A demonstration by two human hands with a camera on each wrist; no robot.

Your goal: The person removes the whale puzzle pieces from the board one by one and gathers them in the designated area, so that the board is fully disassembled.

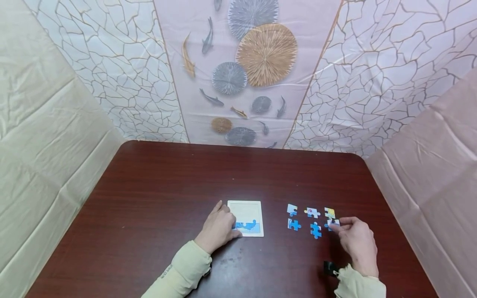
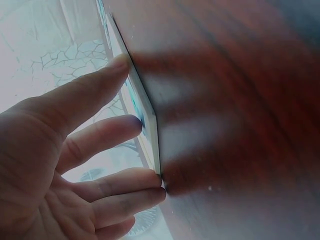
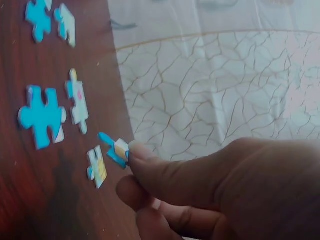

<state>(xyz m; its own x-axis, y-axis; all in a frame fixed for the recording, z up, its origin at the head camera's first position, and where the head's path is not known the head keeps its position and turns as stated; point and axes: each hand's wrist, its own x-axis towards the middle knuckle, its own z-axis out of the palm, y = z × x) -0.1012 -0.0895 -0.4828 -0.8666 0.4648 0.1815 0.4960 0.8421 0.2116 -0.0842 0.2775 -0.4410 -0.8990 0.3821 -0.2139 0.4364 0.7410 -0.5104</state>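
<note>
A square white puzzle tray [image 1: 257, 205] lies on the table with blue pieces fitted along its near side. My left hand [image 1: 218, 227] rests at the tray's left and near edges. The left wrist view shows its thumb and fingertips spread along the tray's rim [image 2: 151, 117]. Over to the right, my right hand [image 1: 358, 244] pinches a puzzle piece [image 3: 118, 152] between thumb and fingers. That piece is blue and white with a yellowish patch, and it looks tilted up off the table. Part of it is hidden behind the thumb.
Loose pieces are spread left of my right hand: a yellow-patterned piece [image 1: 329, 212], a white one with a red mark [image 1: 312, 212], a blue one [image 1: 315, 230] and two more farther left. The dark wooden table [image 1: 167, 178] meets patterned cloth walls at the back and sides.
</note>
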